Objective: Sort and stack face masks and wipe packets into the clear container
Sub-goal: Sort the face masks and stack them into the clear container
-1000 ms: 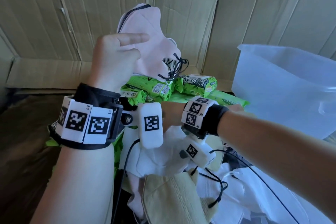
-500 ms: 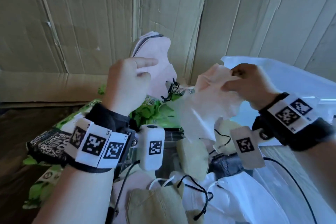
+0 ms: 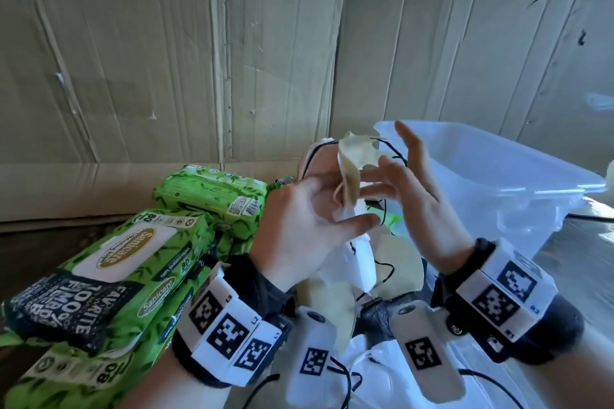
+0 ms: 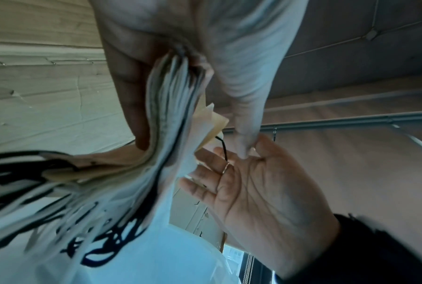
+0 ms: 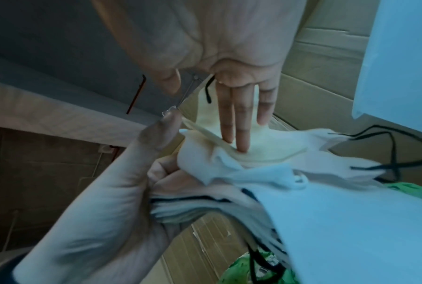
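Gripping a mask stack [image 3: 335, 189], left hand [image 3: 299, 226] closed around it, right hand [image 3: 415, 196] open, straight fingers [image 5: 239, 123] laid on top mask, bin [image 3: 498, 183] behind.

Creased cardboard sheets [image 3: 139, 53] were seen standing upright as a wall behind the work area, joined at a vertical seam [image 3: 227, 53]. A further cardboard panel [image 3: 465, 36] was set at the right, marked by small tears. A folded cardboard flap [image 3: 83, 189] was laid along the base of the wall. A dark surface [image 3: 30, 252] was visible below it at the left. Daylight was cast across the cardboard from the right. A ceiling [image 4: 351, 57] with thin lines running across it was shown in the left wrist view, and a pale rail [image 4: 351, 119] was fixed beneath it.
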